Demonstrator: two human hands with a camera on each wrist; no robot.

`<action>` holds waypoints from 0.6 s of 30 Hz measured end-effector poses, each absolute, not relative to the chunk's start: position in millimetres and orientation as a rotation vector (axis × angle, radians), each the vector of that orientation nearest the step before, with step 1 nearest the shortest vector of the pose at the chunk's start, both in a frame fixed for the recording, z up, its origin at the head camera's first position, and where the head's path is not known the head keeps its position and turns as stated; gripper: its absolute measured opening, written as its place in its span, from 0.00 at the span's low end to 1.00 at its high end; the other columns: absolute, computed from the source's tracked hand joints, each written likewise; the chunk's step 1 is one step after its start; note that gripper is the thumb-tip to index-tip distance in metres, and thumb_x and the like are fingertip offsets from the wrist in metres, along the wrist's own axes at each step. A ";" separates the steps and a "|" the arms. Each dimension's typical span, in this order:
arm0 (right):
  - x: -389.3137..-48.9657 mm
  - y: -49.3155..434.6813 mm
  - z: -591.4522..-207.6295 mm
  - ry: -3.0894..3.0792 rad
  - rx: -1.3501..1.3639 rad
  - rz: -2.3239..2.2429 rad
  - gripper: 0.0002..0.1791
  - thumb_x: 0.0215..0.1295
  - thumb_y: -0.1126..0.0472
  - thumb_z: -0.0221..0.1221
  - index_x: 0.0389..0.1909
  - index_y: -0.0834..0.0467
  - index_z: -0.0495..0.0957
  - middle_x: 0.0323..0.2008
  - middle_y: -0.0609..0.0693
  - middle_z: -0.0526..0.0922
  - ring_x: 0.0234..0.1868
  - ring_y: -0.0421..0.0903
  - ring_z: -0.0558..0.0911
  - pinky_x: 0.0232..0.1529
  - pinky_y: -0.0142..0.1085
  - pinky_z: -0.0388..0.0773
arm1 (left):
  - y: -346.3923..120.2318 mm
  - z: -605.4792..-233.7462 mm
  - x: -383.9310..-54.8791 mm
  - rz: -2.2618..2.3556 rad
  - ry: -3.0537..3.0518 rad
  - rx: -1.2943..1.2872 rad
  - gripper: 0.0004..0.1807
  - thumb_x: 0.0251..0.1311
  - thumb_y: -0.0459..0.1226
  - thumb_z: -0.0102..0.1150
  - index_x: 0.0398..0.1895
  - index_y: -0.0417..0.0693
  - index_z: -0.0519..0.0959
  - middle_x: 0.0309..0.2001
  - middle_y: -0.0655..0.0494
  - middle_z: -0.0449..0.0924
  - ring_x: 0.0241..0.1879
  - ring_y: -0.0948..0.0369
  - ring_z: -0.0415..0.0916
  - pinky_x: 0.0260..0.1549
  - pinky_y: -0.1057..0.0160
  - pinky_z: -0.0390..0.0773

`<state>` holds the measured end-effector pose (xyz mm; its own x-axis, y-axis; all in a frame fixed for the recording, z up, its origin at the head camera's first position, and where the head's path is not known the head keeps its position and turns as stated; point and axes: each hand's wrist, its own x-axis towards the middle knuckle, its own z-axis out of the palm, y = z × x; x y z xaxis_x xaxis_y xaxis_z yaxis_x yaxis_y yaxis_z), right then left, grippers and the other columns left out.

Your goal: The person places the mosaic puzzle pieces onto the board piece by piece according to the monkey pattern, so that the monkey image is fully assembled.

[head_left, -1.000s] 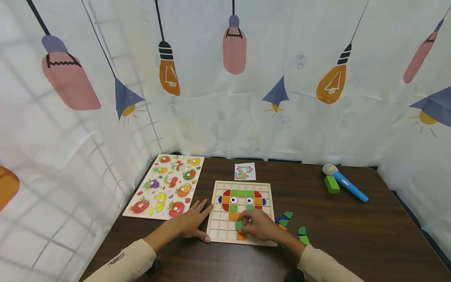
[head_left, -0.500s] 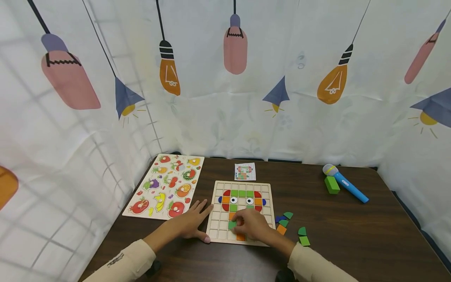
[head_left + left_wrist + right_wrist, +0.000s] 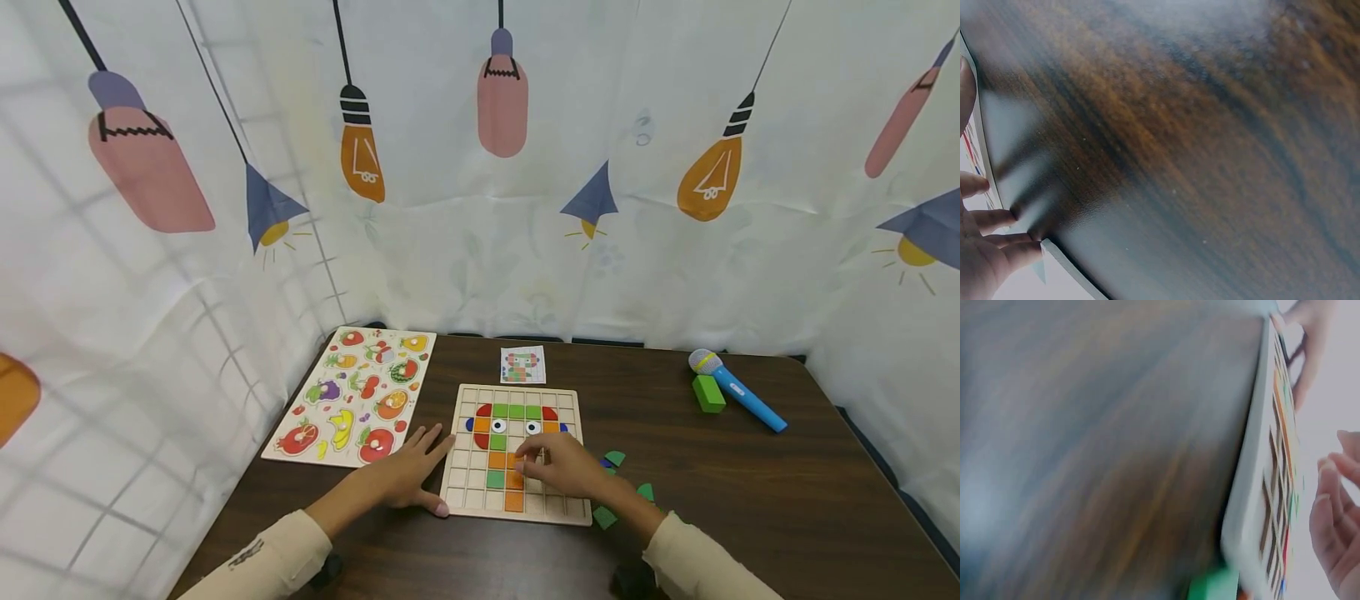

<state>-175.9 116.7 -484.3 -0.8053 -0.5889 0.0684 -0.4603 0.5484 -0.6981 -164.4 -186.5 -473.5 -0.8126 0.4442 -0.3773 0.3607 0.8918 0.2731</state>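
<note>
The wooden grid board (image 3: 465, 498) lies on the table, with coloured tiles set in its cells. My left hand (image 3: 405, 471) is spread at the board's left edge, thumb at the lower left corner; the left wrist view shows its fingers (image 3: 999, 215) by the board edges. Over the board's right half, my right hand (image 3: 562, 467) is lifted with fingers loosely bent; in the right wrist view, nothing shows between thumb and fingers (image 3: 1329, 519). A green square tile (image 3: 496, 479) sits in a cell left of an orange square tile (image 3: 514, 480).
Loose green tiles (image 3: 604, 517) lie right of the board. A small pattern card (image 3: 522, 365) is behind it. The fruit picture board (image 3: 348, 400) lies to the left. A blue toy microphone (image 3: 750, 404) and a green block (image 3: 708, 393) are at the back right.
My right hand carried the green square left into a cell, let go, and moved away to the right. My left hand has stayed at the board's edge.
</note>
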 end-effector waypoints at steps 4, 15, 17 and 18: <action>-177.2 149.7 -482.0 2.543 -0.913 -1.154 0.14 0.71 0.51 0.61 0.45 0.56 0.86 0.35 0.41 0.82 0.26 0.34 0.73 0.27 0.29 0.74 | -186.8 -475.3 -164.8 0.266 2.624 0.603 0.61 0.46 0.68 0.68 0.80 0.53 0.54 0.80 0.41 0.47 0.78 0.38 0.45 0.69 0.41 0.64; -157.0 222.5 -484.4 2.460 -0.921 -1.042 0.11 0.66 0.50 0.66 0.42 0.51 0.88 0.34 0.36 0.82 0.30 0.31 0.74 0.30 0.28 0.75 | -187.1 -475.0 -165.2 0.277 2.624 0.627 0.60 0.47 0.67 0.68 0.80 0.52 0.54 0.80 0.40 0.47 0.78 0.37 0.45 0.69 0.40 0.64; -153.4 230.2 -487.0 2.441 -0.892 -0.997 0.13 0.65 0.47 0.66 0.44 0.49 0.88 0.34 0.35 0.81 0.32 0.30 0.74 0.32 0.28 0.75 | -186.6 -474.3 -164.6 0.274 2.624 0.619 0.60 0.47 0.67 0.68 0.80 0.53 0.54 0.80 0.41 0.47 0.78 0.37 0.45 0.69 0.40 0.64; -152.1 232.9 -488.3 2.440 -0.886 -0.974 0.13 0.64 0.46 0.66 0.44 0.48 0.88 0.35 0.34 0.81 0.33 0.29 0.75 0.32 0.28 0.75 | -186.6 -473.9 -164.2 0.270 2.626 0.616 0.60 0.47 0.67 0.68 0.80 0.53 0.54 0.80 0.41 0.48 0.78 0.37 0.46 0.68 0.40 0.64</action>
<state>-152.1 232.9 -488.3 -0.7354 -0.6701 -0.1004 -0.4170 0.5643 -0.7125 -164.2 -186.6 -473.9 -0.8099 0.4618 -0.3618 0.3785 0.8825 0.2791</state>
